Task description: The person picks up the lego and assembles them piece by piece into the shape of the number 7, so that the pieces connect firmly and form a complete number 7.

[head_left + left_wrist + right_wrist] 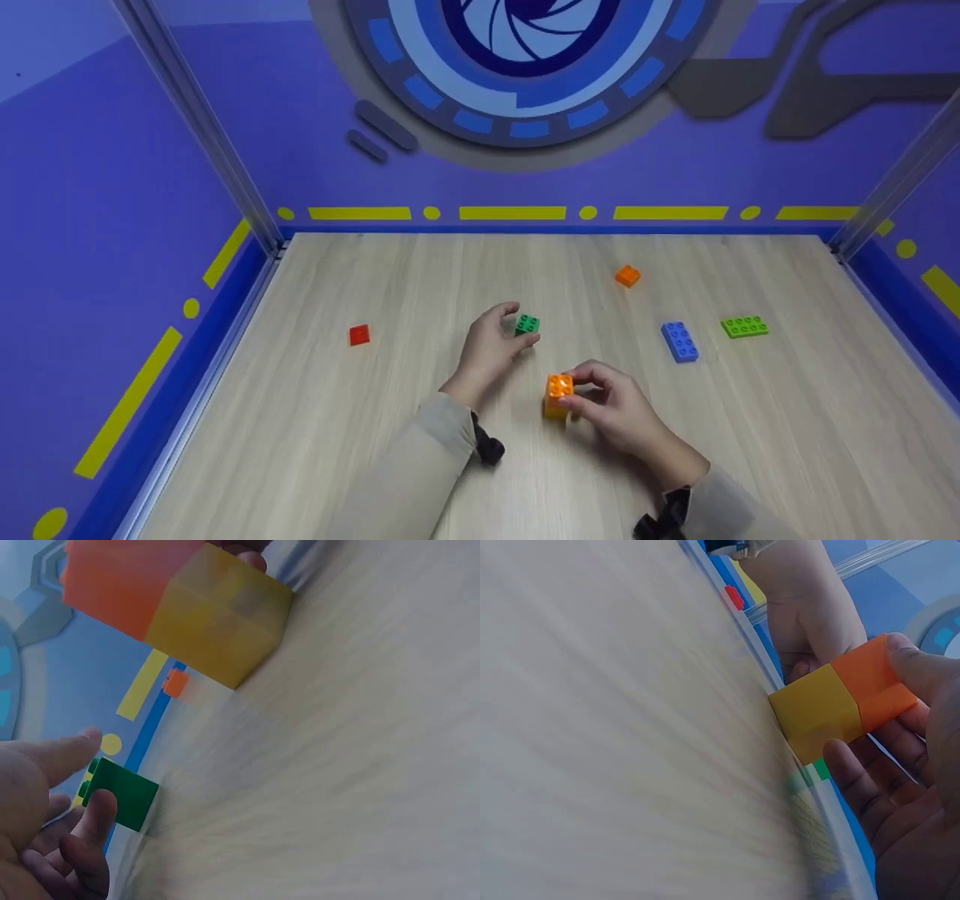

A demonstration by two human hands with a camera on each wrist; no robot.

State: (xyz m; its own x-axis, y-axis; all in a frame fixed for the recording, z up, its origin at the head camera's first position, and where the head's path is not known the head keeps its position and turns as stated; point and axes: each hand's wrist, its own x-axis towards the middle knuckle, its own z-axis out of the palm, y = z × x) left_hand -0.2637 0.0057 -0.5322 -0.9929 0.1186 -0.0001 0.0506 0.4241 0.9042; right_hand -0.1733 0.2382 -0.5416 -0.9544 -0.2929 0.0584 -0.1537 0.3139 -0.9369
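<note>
My right hand (pixel 622 416) grips an orange brick (pixel 560 386) stacked on a yellow brick (pixel 555 412), thumb on one side and fingers on the other. In the right wrist view the yellow brick (pixel 817 712) is the lower half, close over the table. Ahead and to the left, my left hand (pixel 491 345) reaches around a green brick (pixel 528 323) with thumb and fingers spread apart. The left wrist view shows the green brick (pixel 131 799) studs up on the table, with a fingertip overlapping its corner.
A flat red brick (pixel 359 334) lies at the left. Farther back is a small orange brick (pixel 628 276). To the right are a blue brick (pixel 679 342) and a light green brick (pixel 745 327). Printed walls enclose the wooden table (pixel 300 420) at the back and sides.
</note>
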